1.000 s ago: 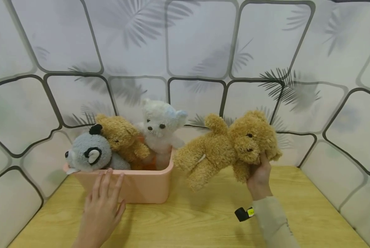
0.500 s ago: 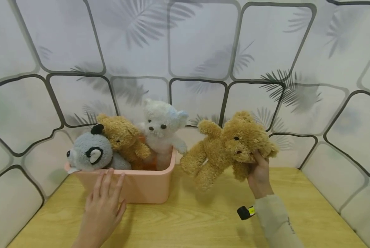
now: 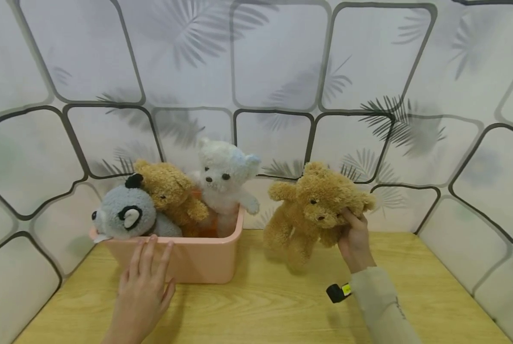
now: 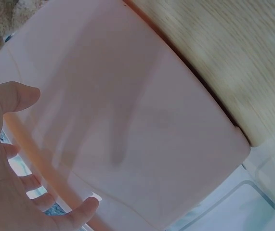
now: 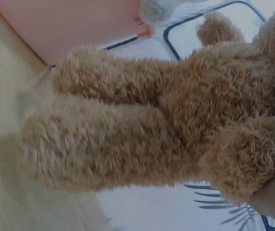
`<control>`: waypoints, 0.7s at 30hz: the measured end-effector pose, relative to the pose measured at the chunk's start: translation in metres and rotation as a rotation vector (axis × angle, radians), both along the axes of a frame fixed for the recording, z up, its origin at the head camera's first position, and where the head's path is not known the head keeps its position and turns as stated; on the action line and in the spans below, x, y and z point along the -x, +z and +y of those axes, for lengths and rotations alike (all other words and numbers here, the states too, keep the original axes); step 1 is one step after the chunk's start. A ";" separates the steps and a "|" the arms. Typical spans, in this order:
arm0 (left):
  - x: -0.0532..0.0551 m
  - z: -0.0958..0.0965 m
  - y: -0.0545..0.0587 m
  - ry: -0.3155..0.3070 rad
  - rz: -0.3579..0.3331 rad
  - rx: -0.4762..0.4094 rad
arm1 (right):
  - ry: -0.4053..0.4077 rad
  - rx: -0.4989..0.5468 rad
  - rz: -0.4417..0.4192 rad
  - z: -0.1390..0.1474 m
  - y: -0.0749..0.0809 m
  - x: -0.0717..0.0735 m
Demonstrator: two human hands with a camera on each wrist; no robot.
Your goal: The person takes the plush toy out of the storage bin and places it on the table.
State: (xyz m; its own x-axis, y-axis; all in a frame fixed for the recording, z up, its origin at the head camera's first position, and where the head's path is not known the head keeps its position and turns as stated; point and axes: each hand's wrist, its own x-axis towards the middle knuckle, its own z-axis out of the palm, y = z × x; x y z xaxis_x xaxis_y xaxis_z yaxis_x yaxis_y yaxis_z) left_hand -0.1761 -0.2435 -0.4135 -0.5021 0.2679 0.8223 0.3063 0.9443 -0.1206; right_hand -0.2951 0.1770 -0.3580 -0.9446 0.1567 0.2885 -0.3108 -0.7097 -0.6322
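My right hand [image 3: 354, 241] grips a brown teddy bear [image 3: 299, 215] by the side of its head, right of the pink bin [image 3: 205, 260]. The bear leans, its legs hanging down toward the table; in the right wrist view its legs [image 5: 103, 144] fill the middle. My left hand [image 3: 142, 286] lies with extended fingers at the bin's front rim. In the left wrist view the fingers [image 4: 79, 214] reach over that rim. Inside the bin sit a grey plush toy [image 3: 127, 210] with black eye rings, a second brown bear [image 3: 166, 184] and a white bear [image 3: 224, 177].
The bin stands on a wood-grain table [image 3: 261, 310]. A black strap end with a yellow label [image 3: 338, 292] hangs by the right sleeve [image 3: 379, 296]. A patterned fabric wall [image 3: 278, 57] encloses the back and both sides.
The brown bear in my right hand has swung from nearly lying sideways to more upright, its legs dropping and moving right. The left hand and the bin have stayed put.
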 end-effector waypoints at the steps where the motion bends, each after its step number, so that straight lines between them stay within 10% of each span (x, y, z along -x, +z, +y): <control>1: 0.000 0.000 0.000 0.001 0.000 -0.002 | 0.010 0.007 -0.008 -0.001 -0.001 0.000; 21: 0.001 0.001 0.000 -0.004 0.006 0.002 | 0.057 -0.175 0.038 -0.013 0.007 0.021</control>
State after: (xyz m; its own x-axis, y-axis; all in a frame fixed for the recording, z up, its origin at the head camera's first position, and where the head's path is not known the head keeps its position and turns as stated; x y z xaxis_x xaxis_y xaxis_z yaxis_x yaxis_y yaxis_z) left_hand -0.1766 -0.2423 -0.4135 -0.4962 0.2717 0.8246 0.3092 0.9428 -0.1246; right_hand -0.3161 0.1638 -0.3508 -0.9384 0.0481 0.3421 -0.2994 -0.6072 -0.7359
